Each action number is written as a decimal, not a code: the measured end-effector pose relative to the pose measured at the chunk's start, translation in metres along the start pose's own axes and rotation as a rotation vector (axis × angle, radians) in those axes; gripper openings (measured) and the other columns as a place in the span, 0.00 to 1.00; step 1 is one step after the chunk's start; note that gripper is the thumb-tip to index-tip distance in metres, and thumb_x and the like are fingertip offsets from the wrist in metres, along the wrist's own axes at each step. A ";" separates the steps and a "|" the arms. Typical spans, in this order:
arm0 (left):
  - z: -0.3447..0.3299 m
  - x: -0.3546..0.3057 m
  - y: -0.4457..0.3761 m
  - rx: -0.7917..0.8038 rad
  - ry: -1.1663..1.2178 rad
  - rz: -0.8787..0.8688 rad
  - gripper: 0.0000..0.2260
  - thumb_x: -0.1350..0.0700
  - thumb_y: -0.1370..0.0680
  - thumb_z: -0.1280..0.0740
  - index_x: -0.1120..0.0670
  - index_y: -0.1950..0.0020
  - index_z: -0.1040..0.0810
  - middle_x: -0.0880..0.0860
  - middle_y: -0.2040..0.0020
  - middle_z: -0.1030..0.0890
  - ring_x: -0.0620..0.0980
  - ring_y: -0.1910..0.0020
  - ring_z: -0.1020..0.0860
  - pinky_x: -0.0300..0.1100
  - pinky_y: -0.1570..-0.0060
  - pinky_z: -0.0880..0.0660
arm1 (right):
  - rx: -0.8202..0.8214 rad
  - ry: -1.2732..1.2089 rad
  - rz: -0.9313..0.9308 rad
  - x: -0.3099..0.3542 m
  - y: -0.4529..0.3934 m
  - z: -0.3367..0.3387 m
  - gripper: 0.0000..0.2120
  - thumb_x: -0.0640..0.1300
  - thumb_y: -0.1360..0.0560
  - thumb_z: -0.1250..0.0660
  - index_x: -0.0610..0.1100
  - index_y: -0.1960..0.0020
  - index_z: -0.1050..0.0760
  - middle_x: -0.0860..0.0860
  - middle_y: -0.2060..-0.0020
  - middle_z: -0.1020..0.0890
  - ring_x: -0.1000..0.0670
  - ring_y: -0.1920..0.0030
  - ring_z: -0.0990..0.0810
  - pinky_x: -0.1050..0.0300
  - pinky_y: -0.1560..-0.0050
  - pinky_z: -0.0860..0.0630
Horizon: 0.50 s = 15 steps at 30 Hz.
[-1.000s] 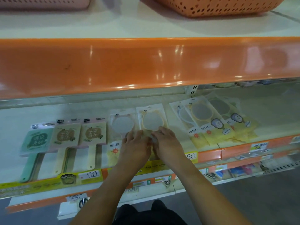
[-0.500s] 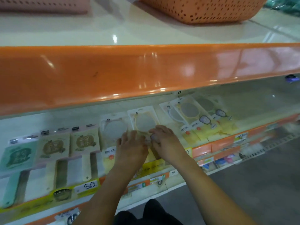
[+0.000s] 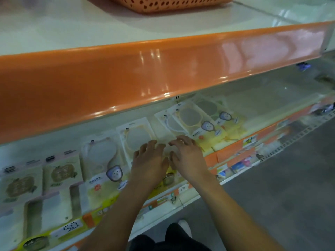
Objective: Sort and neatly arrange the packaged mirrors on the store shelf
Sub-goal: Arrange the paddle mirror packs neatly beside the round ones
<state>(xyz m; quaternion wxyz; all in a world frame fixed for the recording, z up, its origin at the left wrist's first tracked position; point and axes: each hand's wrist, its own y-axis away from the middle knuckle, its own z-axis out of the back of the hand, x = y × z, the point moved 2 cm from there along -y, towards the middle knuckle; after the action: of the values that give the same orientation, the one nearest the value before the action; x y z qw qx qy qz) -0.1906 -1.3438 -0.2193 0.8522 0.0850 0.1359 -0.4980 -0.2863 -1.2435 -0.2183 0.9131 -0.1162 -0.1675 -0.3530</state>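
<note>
A packaged mirror with a yellow frame (image 3: 137, 136) lies flat on the lower shelf, and both of my hands rest on its lower half. My left hand (image 3: 148, 160) lies palm down on it with fingers spread. My right hand (image 3: 186, 156) is beside it, thumbs nearly touching, fingers slightly curled at the package's right edge. No closed grip shows. Left of it lies a white-framed mirror package (image 3: 101, 156). To the right, several mirror packages (image 3: 192, 116) overlap in a slanted pile.
Beige handled-mirror packages (image 3: 59, 173) lie at the far left. The orange rim of the upper shelf (image 3: 126, 78) overhangs the mirrors, with an orange basket (image 3: 172, 4) on top. Price labels (image 3: 70, 229) line the lower shelf's front edge. Grey floor (image 3: 272, 196) is at the right.
The view has swung right and tilted. My hands have stayed on the yellow-framed package, and the fingers have spread flatter than before.
</note>
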 end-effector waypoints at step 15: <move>-0.016 -0.078 -0.057 0.028 -0.028 0.157 0.21 0.44 0.22 0.41 0.44 0.29 0.37 0.47 0.28 0.37 0.52 0.30 0.37 0.48 0.36 0.37 | 0.175 0.089 -0.131 -0.100 -0.069 0.028 0.28 0.60 0.24 0.36 0.58 0.27 0.41 0.43 0.23 0.51 0.36 0.24 0.53 0.40 0.27 0.47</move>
<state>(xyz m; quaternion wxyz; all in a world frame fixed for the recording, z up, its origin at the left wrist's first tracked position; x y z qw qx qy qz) -0.2793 -1.3026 -0.2101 0.8891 0.1002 0.1099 -0.4328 -0.4093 -1.2231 -0.2252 0.9013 -0.0090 -0.1644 -0.4007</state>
